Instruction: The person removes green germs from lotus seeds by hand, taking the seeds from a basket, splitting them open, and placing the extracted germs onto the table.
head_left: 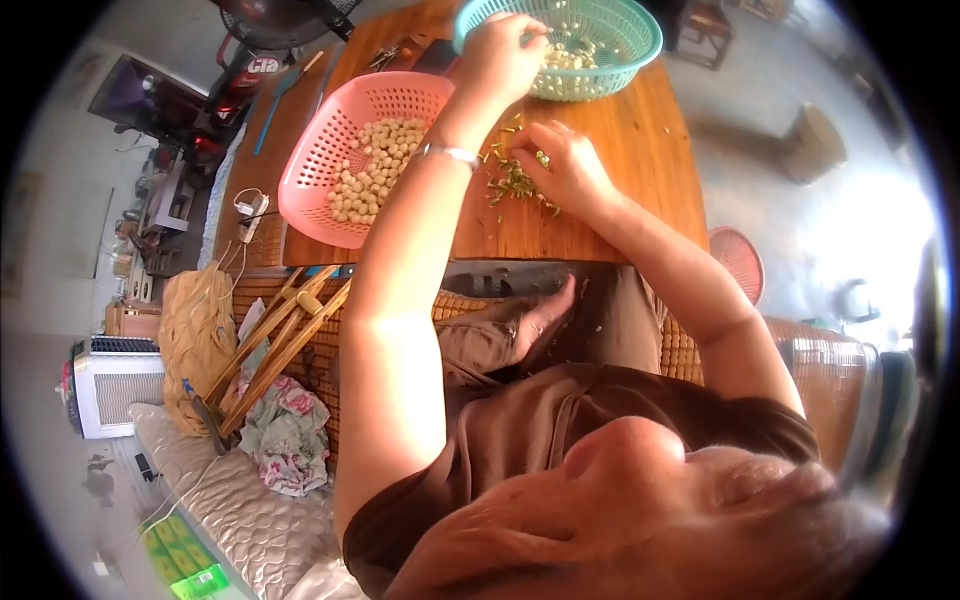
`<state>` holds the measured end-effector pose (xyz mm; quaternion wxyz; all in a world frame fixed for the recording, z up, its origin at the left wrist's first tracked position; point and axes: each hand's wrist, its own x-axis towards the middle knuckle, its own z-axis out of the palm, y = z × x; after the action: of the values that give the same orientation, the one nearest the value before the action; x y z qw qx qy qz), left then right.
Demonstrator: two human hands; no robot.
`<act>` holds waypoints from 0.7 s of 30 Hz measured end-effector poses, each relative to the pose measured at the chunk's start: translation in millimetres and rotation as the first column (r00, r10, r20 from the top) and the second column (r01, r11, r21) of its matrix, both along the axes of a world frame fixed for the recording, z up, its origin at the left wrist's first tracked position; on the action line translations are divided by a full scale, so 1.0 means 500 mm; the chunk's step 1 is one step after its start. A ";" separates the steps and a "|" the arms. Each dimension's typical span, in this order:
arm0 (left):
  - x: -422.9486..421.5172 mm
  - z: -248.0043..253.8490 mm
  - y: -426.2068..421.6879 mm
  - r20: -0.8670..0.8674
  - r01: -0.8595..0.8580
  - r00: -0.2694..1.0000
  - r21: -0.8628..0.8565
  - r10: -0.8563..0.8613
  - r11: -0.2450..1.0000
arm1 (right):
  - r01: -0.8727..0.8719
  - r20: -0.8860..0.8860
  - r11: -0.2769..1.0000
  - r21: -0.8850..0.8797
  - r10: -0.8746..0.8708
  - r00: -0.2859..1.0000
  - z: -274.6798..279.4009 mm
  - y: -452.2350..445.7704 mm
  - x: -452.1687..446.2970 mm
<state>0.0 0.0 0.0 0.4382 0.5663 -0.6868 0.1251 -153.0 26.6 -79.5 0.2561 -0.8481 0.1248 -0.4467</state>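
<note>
Curling my left hand (pixel 508 58) over the perforated turquoise basket (pixel 610 82) of pale bits (pixel 572 58), I'm bending my right hand (pixel 570 172) at thin green slivers (pixel 513 184) on the smooth wooden table (pixel 650 135); either grip, I can't tell. Round beige balls (pixel 368 180) are lying in the pink basket (pixel 312 165).

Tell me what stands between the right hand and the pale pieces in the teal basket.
The near wall of the teal basket stands between the right hand and the pale pieces. Nothing visible covers the basket's middle; the left hand is at its left side.
</note>
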 end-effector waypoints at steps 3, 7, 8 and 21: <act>0.035 -0.004 0.085 -0.108 -0.005 0.994 0.068 0.012 0.998 | 0.012 -0.017 0.999 0.045 -0.011 1.000 -0.003 0.005 -0.009; 0.110 -0.010 0.256 -0.348 -0.143 0.895 0.368 0.279 0.919 | 0.002 0.004 0.999 0.054 -0.003 1.000 -0.002 0.008 0.003; 0.122 -0.009 0.294 -0.265 -0.184 0.925 0.314 0.272 0.932 | 0.007 0.001 1.000 0.029 -0.008 1.000 -0.003 0.006 0.004; 0.164 0.059 0.379 -0.070 -0.297 0.940 0.318 0.335 0.900 | 0.096 -0.095 0.993 0.065 -0.090 0.991 0.007 0.018 0.007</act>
<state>82.0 189.3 29.7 0.3613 0.7373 -0.5684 0.0530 -149.8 35.5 -76.2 0.2582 -0.8516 0.1912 -0.4142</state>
